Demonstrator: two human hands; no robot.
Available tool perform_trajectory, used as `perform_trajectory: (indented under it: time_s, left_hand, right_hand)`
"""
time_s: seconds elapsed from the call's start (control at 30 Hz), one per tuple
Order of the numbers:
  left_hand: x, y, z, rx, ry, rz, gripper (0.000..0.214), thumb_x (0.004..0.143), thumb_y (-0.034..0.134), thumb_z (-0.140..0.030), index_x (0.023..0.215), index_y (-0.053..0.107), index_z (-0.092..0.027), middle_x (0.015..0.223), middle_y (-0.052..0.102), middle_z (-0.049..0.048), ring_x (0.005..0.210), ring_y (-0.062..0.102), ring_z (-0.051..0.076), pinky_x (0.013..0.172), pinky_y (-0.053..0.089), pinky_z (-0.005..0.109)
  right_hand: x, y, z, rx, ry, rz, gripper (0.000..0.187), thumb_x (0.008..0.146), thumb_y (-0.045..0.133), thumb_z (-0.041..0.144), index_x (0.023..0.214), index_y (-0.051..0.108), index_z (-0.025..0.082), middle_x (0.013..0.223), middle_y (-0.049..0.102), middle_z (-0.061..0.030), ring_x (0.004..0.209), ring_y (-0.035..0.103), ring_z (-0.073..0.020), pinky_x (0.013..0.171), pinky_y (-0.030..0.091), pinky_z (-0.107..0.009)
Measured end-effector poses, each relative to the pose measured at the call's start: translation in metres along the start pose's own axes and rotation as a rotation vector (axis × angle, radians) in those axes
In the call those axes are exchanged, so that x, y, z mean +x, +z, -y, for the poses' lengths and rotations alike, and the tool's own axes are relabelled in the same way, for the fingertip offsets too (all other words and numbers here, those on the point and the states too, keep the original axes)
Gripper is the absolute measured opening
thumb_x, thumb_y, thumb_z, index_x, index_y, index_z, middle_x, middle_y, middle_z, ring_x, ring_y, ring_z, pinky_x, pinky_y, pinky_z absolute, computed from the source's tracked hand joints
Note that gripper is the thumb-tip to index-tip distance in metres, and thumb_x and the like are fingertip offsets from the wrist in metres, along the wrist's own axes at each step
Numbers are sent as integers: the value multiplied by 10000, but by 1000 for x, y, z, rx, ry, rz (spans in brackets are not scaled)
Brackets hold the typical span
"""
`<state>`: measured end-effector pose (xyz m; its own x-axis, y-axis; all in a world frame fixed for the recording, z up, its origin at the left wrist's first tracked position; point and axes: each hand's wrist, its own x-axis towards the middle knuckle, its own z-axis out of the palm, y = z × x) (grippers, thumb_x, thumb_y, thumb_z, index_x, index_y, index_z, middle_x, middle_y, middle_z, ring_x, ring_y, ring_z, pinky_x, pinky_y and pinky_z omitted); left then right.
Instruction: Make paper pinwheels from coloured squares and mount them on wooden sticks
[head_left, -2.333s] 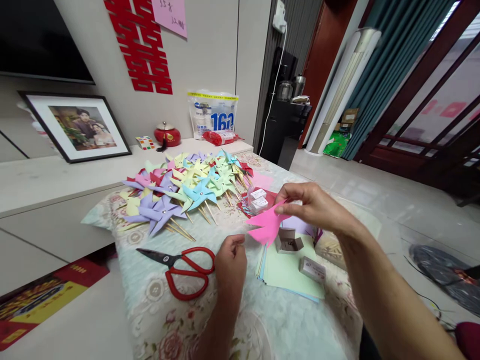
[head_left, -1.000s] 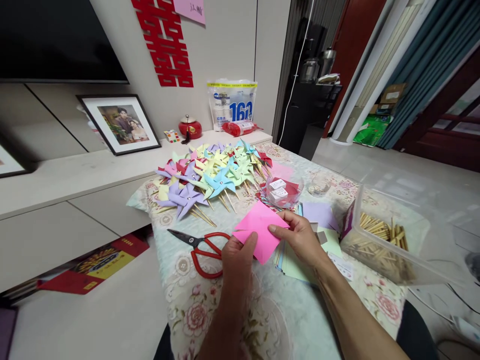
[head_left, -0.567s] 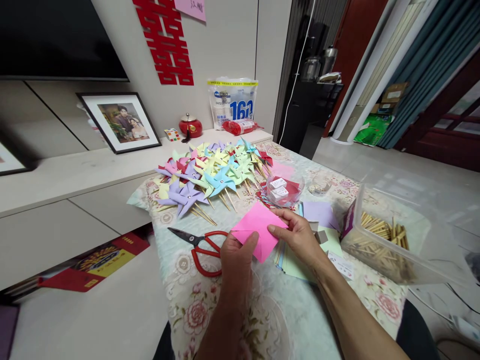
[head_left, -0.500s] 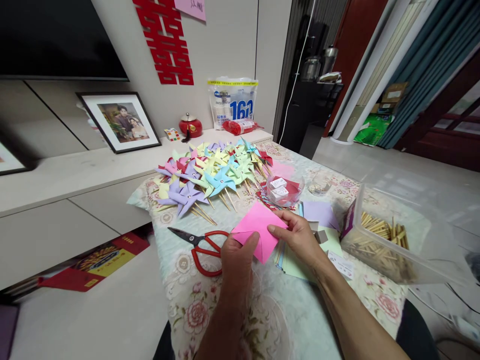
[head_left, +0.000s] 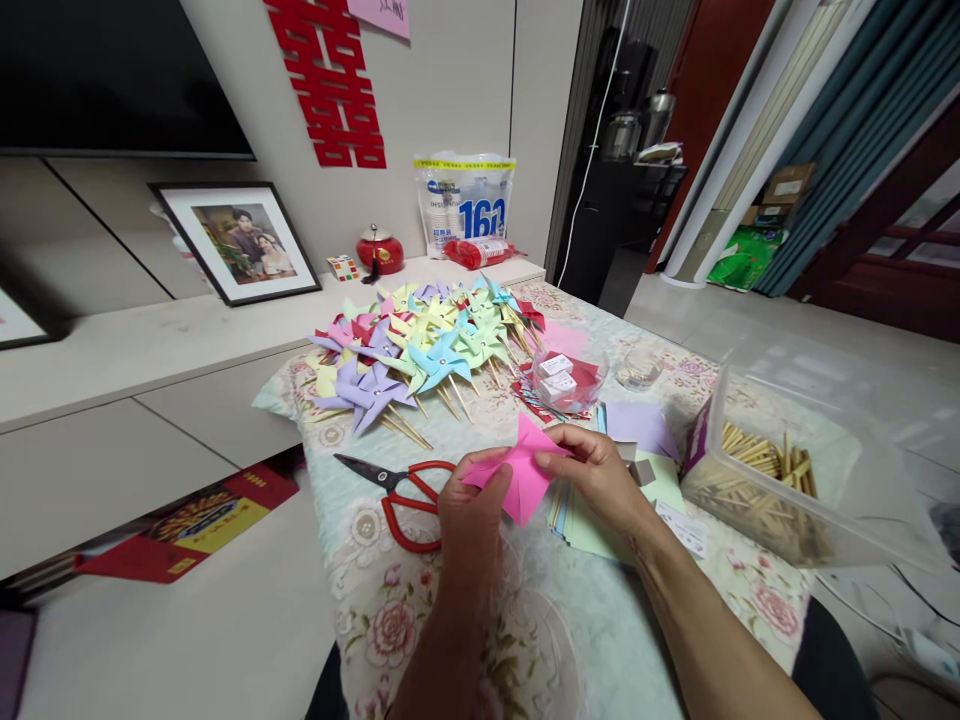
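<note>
Between my hands is a bright pink square of paper (head_left: 527,482), slit from its corners and bending inward. My left hand (head_left: 474,505) pinches its left corner, thumb on top. At the right side, my right hand (head_left: 592,468) grips it with thumb and fingers. Red-handled scissors (head_left: 394,490) lie partly spread beside my left hand, their tips pointing left. Under my right forearm rests a stack of coloured paper sheets (head_left: 600,525). Beyond my hands lies a heap of finished paper pinwheels (head_left: 427,340) on wooden sticks.
To the right stands a clear plastic bin (head_left: 757,500) holding many short wooden sticks. A clear bowl (head_left: 571,378) with small white boxes is behind my right hand, near a smaller clear dish (head_left: 639,370). A framed photo (head_left: 238,243) stands on the white cabinet.
The pink paper has gone from nearly flat to curled, its slit edges now lifting between my fingers. My hands have barely moved, and the surrounding things stay put.
</note>
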<state>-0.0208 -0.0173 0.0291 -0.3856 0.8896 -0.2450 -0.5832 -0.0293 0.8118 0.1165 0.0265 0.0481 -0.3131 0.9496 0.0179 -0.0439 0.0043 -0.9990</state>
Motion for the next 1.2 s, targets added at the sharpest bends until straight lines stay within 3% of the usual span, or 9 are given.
perform_trajectory:
  time_s: [0.2, 0.33, 0.43, 0.57, 0.8, 0.9, 1.03, 1.2]
  left_hand:
    - [-3, 2, -5, 33, 2, 21, 202, 511, 778, -135, 704, 718, -146, 613, 695, 5, 547, 587, 101, 562, 435, 200]
    - [-6, 2, -8, 112, -17, 82, 198, 525, 737, -131, 720, 707, -142, 564, 655, -18, 501, 545, 94, 512, 405, 194]
    - [-8, 3, -11, 137, 0, 109, 256, 549, 737, -149, 803, 703, -149, 598, 665, -25, 489, 539, 91, 497, 403, 195]
    - [-9, 5, -12, 93, -4, 124, 324, 549, 770, -163, 858, 673, -159, 660, 697, -17, 488, 563, 103, 477, 404, 206]
    - [-8, 4, -12, 64, -103, 105, 330, 587, 779, -199, 895, 669, -157, 587, 628, -47, 469, 518, 89, 469, 361, 196]
    - [-6, 2, -15, -4, -116, 97, 252, 662, 765, -343, 780, 634, -162, 593, 596, -39, 503, 506, 94, 479, 362, 205]
    - [-4, 0, -14, 28, -101, 117, 388, 724, 718, -544, 733, 613, -171, 588, 573, -33, 506, 487, 103, 476, 359, 218]
    - [-4, 0, -5, 139, -32, 114, 323, 618, 843, -385, 771, 672, -158, 627, 659, -18, 549, 556, 116, 558, 431, 224]
  right_hand:
    - [2, -5, 0, 109, -50, 87, 508, 889, 570, 627, 772, 752, 167, 802, 692, -61, 834, 623, -218, 813, 442, -342]
    - [1, -4, 4, 67, 43, 53, 357, 755, 783, 511, 706, 701, 166, 723, 674, -27, 706, 594, -164, 707, 434, -304]
    - [-1, -2, 6, 88, 122, 55, 336, 638, 890, 364, 842, 701, 175, 732, 656, 13, 645, 569, -115, 638, 412, -260]
    - [-1, -1, 4, 102, 150, 94, 424, 645, 878, 311, 997, 687, 173, 747, 656, 18, 632, 573, -99, 610, 404, -242]
    - [0, 1, 2, 67, 134, 65, 396, 644, 861, 294, 975, 687, 165, 693, 616, 40, 593, 537, -87, 577, 386, -238]
    - [0, 0, 4, 50, 120, 38, 397, 639, 861, 304, 966, 686, 163, 696, 606, 41, 600, 533, -92, 589, 394, -247]
    - [1, 0, 4, 24, 93, 35, 386, 647, 850, 312, 957, 679, 157, 684, 601, 41, 596, 522, -92, 585, 383, -247]
    - [1, 1, 2, -16, 88, 58, 358, 662, 840, 314, 943, 679, 163, 663, 579, 50, 578, 510, -94, 571, 373, -250]
